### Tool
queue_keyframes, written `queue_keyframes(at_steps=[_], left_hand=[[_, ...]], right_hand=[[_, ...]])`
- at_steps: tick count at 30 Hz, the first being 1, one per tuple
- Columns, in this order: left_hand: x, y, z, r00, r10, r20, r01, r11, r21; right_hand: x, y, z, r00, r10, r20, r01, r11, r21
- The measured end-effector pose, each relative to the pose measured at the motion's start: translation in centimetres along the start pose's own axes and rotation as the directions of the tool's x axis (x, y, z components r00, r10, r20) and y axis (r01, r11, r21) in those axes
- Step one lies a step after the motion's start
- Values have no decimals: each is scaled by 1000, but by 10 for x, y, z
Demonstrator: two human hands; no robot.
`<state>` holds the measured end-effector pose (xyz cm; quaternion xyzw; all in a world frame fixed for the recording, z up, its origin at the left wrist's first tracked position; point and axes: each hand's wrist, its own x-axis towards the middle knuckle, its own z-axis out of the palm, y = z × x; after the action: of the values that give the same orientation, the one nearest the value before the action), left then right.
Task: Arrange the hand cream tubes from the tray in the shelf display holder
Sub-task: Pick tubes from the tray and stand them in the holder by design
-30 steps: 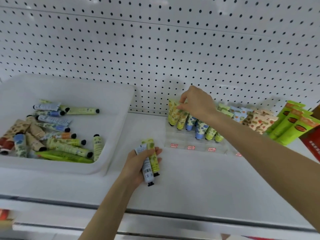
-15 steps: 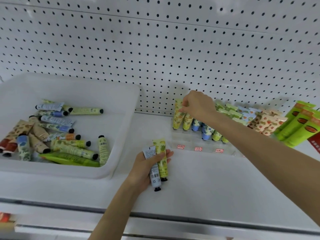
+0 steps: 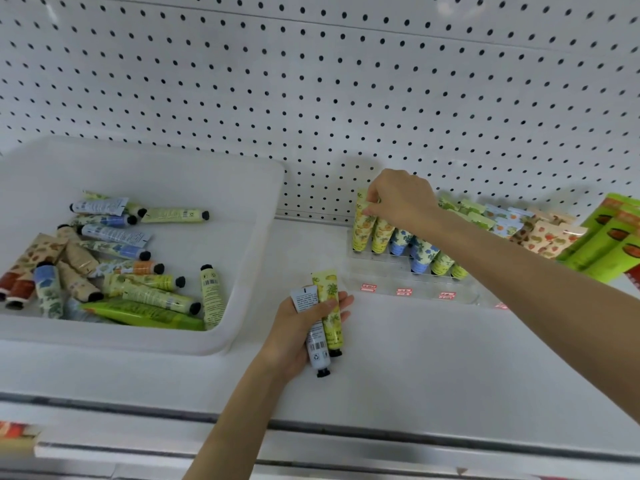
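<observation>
Several tall green tubes (image 3: pixel 607 242) lean at the far right of the white shelf (image 3: pixel 433 368), next to a cluster of cream-coloured tubes printed with strawberries (image 3: pixel 549 237). A white pegboard (image 3: pixel 311 81), dotted with dark holes, forms the back wall. The right forearm crosses over the right half of the display holder (image 3: pixel 415 282) and hides part of the rows behind it.

The holder is clear, stepped plastic, glossy, with small red labels (image 3: pixel 403 292) along its front edge. The tray (image 3: pixel 251 271) at the left is matt white plastic with rounded corners and deep walls.

Many hand cream tubes (image 3: pixel 138 282) lie loose and criss-crossed in the tray. They are soft, flat-ended tubes with small black caps, printed in yellow-green, blue, tan and orange. In the holder, tubes stand cap down in rows, yellow ones at the left, then blue, then green.

The right hand (image 3: pixel 401 202) reaches to the holder's back left corner, its fingertips pinched together on the top edge of a yellow fruit-print tube (image 3: pixel 362 230) that stands upright there. The left hand (image 3: pixel 298 330) rests on the shelf just in front of the holder, fingers curled round two tubes, caps toward the person: a pale grey tube with a barcode (image 3: pixel 318 348) and a yellow tube (image 3: pixel 333 332).
</observation>
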<state>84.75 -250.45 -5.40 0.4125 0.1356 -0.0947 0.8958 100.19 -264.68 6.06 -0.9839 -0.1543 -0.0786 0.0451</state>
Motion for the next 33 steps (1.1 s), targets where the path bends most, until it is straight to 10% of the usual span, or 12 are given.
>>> queue_keyframes(at_steps=[16,26,33], left_hand=[[1,2,1,1000,-2,17,3,1000,-30],[-21,-6,25,975,-17,220,-1,997,81],[-26,-5,38,960,-44,277,-1,987,161]], right_hand=[[-14,8,-11,997,4,-78,12,980,200],[-116,-3,-3,903,-108,417,-257,642,723],[-127,10,-16,934,-98,343,-233,558,797]])
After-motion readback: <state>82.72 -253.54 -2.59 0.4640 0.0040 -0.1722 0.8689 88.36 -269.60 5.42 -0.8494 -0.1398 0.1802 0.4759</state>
